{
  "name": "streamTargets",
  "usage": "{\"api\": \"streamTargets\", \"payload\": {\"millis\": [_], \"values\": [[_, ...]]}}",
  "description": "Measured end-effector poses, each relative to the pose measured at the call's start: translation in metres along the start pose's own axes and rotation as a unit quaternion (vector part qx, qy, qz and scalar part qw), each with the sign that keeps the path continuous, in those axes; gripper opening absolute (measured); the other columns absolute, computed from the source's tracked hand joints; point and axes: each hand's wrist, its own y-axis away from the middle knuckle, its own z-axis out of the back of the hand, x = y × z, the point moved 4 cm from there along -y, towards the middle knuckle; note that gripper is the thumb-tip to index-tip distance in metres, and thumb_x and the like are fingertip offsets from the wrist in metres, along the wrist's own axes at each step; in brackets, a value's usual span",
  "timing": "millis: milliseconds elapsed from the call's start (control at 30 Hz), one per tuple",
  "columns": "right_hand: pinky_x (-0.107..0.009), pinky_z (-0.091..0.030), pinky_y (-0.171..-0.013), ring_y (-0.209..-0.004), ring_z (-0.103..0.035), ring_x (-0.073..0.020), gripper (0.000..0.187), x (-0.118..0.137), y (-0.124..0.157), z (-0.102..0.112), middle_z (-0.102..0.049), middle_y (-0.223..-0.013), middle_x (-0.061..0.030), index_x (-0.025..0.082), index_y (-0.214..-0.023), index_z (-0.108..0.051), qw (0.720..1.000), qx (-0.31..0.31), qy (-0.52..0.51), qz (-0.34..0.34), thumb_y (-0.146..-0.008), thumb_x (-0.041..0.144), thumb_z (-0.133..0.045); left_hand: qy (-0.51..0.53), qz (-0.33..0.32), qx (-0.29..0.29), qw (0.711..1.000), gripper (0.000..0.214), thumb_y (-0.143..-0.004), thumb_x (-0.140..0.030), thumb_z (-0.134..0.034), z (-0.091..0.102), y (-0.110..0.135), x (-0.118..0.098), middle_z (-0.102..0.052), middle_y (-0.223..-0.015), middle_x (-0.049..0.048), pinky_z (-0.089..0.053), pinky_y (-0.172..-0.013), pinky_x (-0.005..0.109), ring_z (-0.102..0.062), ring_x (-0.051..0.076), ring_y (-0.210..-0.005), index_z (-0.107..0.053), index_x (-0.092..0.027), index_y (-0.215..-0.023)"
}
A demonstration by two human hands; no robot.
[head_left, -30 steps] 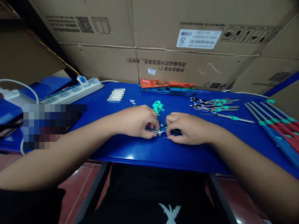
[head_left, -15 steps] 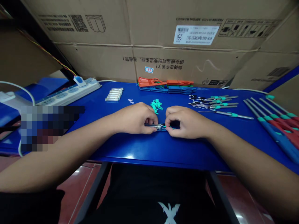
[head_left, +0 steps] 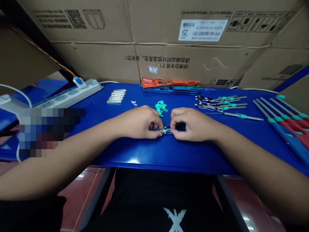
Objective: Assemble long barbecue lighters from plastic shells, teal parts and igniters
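Observation:
A partly assembled stick lighter lies low over the blue table between my hands. A blue casing edge, a silvery part, a white bit and a black piece show in the gap. My left hand is closed in a pinch on the lighter's left part. Fingers of my right hand curl in a pinch at its right part, beside a small green piece. Both hands cover most of the lighter, so its ends are hidden. Just beyond them lies a heap of green triggers.
Several clear fuel tanks and tiny white parts lie left. Orange and blue casing halves are stacked against a cardboard box. Wired metal tubes and assembled lighters lie right. A power strip sits far left.
My right hand has shifted very slightly at the lighter. The view has tilted a little; both hands keep their pinches.

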Motion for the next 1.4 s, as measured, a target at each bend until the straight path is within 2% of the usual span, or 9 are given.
{"api": "streamTargets", "payload": {"millis": [1400], "values": [[-0.025,-0.041,-0.067,-0.072,-0.055,-0.013,0.007,-0.001,0.0002,0.0007,-0.061,-0.08,-0.0009,0.018,-0.075,-0.07,1.0,0.007,-0.012,-0.001,-0.074,0.013,-0.064,0.005,0.005,0.003,1.0,0.012,-0.083,-0.024,-0.069,0.0009,0.0002,-0.0001,-0.07,-0.075,0.0012,-0.046,-0.063,0.022,-0.062,0.011,-0.065,-0.077,-0.018,-0.09]]}}
